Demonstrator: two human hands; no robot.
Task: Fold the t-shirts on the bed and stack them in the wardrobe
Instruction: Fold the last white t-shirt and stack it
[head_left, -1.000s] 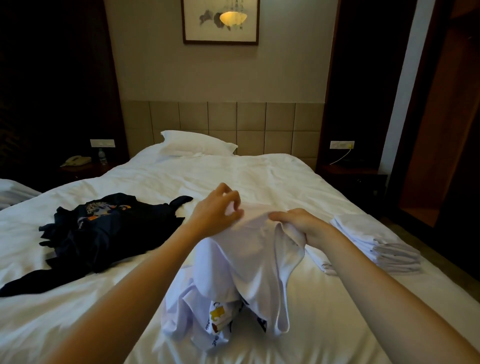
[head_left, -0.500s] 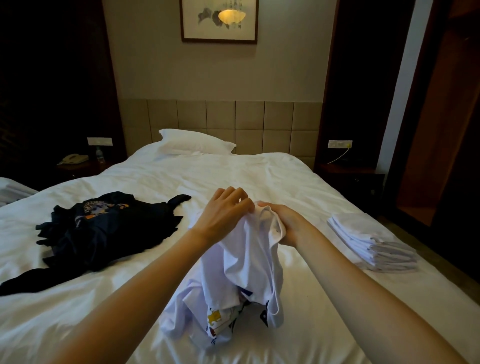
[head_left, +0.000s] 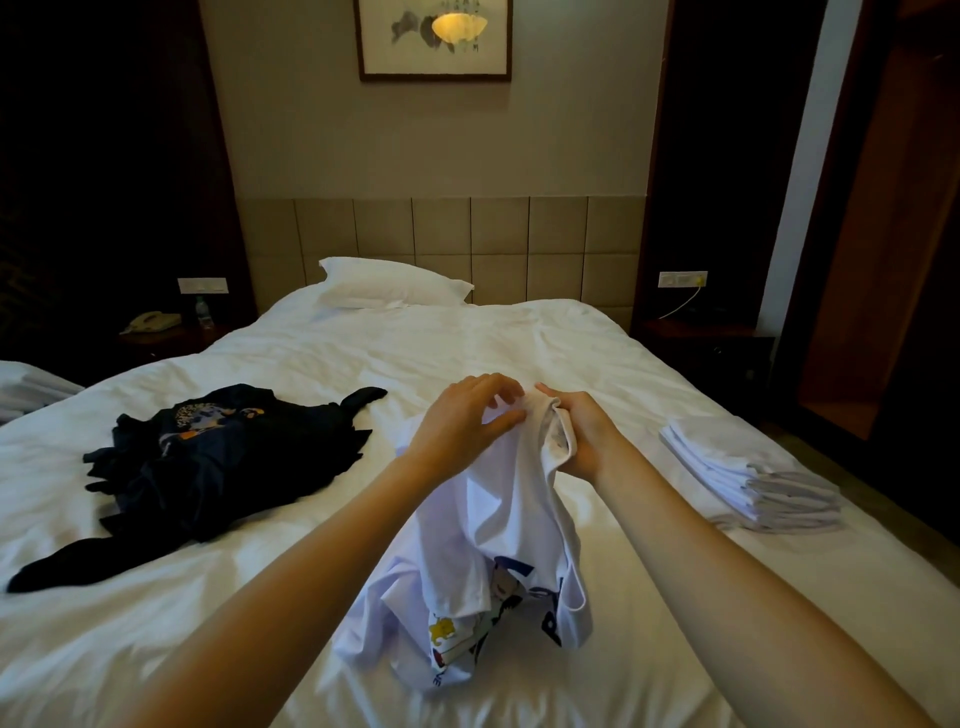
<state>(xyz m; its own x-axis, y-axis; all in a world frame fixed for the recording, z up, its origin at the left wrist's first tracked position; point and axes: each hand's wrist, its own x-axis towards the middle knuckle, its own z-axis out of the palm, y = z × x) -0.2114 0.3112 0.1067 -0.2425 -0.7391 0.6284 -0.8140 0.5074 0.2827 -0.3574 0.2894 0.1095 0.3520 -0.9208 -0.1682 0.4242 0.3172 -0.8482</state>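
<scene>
hands (head_left: 462, 426) closer together, white t-shirt (head_left: 498, 525) bunched, dangling

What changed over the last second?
The left hand and right hand came together. A second ago they held the white t-shirt spread apart; now they meet at its top edge, and it hangs bunched and narrower over the bed. Both hands kept their grip and let nothing go. The dark t-shirt pile and the folded white stack stayed put.

A hotel-style bedroom is suggested. A white-sheeted bed (head_left: 467, 353) is set against a padded headboard (head_left: 519, 244). A telephone (head_left: 148, 322) is placed beside it.
</scene>
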